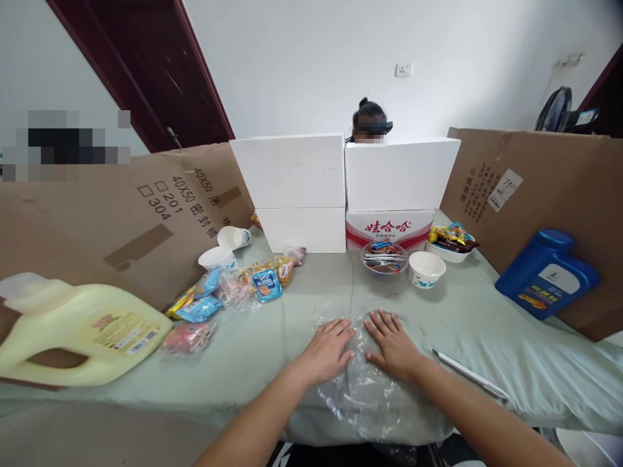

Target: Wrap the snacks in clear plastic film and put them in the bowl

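Both my hands lie flat, palms down, on a clear plastic bag [363,392] spread over the pale green cloth at the table's near edge. My left hand [327,349] presses the bag's left part, fingers spread. My right hand [392,345] rests beside it on the right part, fingers also apart. The two hands almost touch. Neither hand grips anything.
A white pen-like tool [470,375] lies right of my hands. Snack packets [233,288] lie at left, near paper cups [218,258] and a yellow jug [82,334]. Bowls [426,268] of sweets, white boxes [292,172], a blue jug [545,275] and cardboard walls surround the table. A person sits behind the boxes.
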{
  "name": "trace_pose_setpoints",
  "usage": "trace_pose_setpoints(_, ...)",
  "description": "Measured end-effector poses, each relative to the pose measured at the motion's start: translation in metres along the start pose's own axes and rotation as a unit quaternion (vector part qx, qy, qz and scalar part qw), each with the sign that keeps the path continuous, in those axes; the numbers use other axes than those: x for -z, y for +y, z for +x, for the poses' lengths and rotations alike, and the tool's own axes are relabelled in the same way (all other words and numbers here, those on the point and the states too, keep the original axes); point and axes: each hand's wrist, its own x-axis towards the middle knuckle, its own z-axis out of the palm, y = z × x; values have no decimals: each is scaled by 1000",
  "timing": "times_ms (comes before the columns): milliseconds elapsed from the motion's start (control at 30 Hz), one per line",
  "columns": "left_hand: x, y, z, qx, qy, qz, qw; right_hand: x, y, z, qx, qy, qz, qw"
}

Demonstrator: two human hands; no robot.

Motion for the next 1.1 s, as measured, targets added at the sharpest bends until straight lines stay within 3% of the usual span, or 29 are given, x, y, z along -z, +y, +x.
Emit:
trace_pose_setpoints(133, -19, -23, 7, 79, -13, 29, 996, 5, 26, 16, -34, -5, -36, 999)
trace_pose_setpoints(233, -23, -32, -15, 120, 47, 19, 992, 16, 40, 8, -87, 20, -59, 994)
trace_pose_setpoints(300, -19, -29, -32, 110, 110, 1, 988, 21, 31, -9, -81, 53, -49, 994)
trace_pose_setpoints(400, -12, -14, -53, 77, 158, -49, 983, 15, -4, -46, 46, 106, -6, 993)
trace_pose_setpoints(500, -13, 3, -63, 69, 112, -103, 986, -8, -36, -76, 248, 102, -18, 963)
trace_pose_setpoints(567, -15, 11, -68, 57, 63, -117, 989, -24, -44, -86, 285, 108, -51, 951)
trace_pose_setpoints(667, -11, 11, -83, 28, -21, -121, 992, -30, -43, -94, 254, 84, -51, 962)
trace_pose_setpoints(767, -8, -2, -101, -10, -104, -125, 987, -18, -37, -101, 223, 54, -11, 973)
trace_pose_setpoints(833, -13, -13, -112, -38, -124, -124, 984, -8, -36, -106, 219, 50, 26, 974)
trace_pose_setpoints(967, -26, -27, -125, -56, -65, -115, 990, 5, -36, -116, 176, 57, 121, 975)
trace_pose_setpoints(1100, -16, -30, -125, -41, -5, -175, 984, 14, -31, -120, 60, 51, 260, 962)
